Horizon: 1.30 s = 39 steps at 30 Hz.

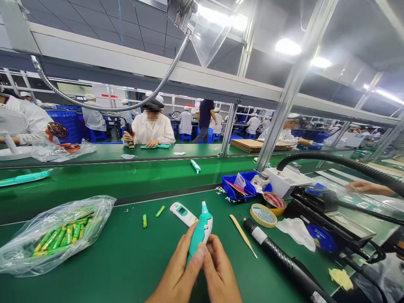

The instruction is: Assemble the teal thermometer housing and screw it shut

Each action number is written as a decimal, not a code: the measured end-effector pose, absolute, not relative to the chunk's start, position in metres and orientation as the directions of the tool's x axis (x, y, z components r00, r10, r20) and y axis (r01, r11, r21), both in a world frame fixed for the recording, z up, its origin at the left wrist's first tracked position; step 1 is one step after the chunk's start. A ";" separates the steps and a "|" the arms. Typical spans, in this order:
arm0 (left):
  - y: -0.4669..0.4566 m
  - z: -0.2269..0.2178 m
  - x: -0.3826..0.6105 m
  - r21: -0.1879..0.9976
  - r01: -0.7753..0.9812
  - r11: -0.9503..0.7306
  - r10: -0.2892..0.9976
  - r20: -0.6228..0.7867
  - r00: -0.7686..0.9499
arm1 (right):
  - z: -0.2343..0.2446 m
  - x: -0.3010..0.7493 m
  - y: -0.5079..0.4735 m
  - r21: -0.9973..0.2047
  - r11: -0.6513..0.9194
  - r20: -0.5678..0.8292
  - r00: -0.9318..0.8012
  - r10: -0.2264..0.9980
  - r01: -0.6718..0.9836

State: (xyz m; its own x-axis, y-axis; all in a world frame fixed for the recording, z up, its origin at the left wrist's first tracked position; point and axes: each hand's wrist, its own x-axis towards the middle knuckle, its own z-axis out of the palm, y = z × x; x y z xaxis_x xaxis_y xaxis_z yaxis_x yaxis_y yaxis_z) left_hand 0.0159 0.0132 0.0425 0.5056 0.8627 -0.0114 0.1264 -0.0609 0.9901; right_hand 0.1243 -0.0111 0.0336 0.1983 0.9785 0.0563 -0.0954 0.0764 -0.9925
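Teal plastic thermometer [199, 230] gripped by left hand [178, 269], right hand [219, 269], both closed around it

Bench [126, 269] open between my left hand [178, 269] and the plastic bag of green batteries [53, 240]; past my right hand [221, 269], wooden spatula [243, 233] and black soldering iron [279, 257] obstruct passage.

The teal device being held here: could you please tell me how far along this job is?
It's hard to tell exactly. Seemingly done: the white display unit looks assembled. In hand: the left hand and right hand hold the teal device. Left: many green batteries remain in the plastic bag, and two more lie loose on the green mat.
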 end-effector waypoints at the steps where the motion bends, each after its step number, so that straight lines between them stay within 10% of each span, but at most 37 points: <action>1: 0.014 0.041 0.015 0.990 0.116 -0.080 0.843 0.006 0.538 | 0.035 0.126 -0.011 -0.995 0.081 0.069 0.190 0.979 -0.060; 7: 0.019 0.035 0.017 0.985 0.073 -0.155 0.774 0.076 0.628 | 0.040 0.154 -0.008 -0.987 0.055 0.080 0.164 0.983 0.149; 15: 0.003 0.049 0.022 0.935 0.282 -0.213 0.719 -0.045 0.693 | 0.065 0.153 0.009 -0.793 0.008 -0.147 0.205 0.968 -0.609; 21: 0.000 0.056 0.024 0.835 0.498 -0.234 0.743 -0.177 0.646 | 0.055 0.138 0.024 -0.701 0.044 -0.133 0.192 0.972 -0.712; 28: 0.008 0.033 0.027 0.980 0.184 0.073 0.778 -0.171 0.604 | 0.055 0.150 0.029 -0.722 -0.117 -0.206 0.050 0.977 -0.682; 39: 0.013 0.030 0.032 0.896 -0.095 0.434 0.707 -0.274 0.652 | 0.029 0.154 0.004 -0.840 -0.153 -0.187 0.013 0.982 -0.520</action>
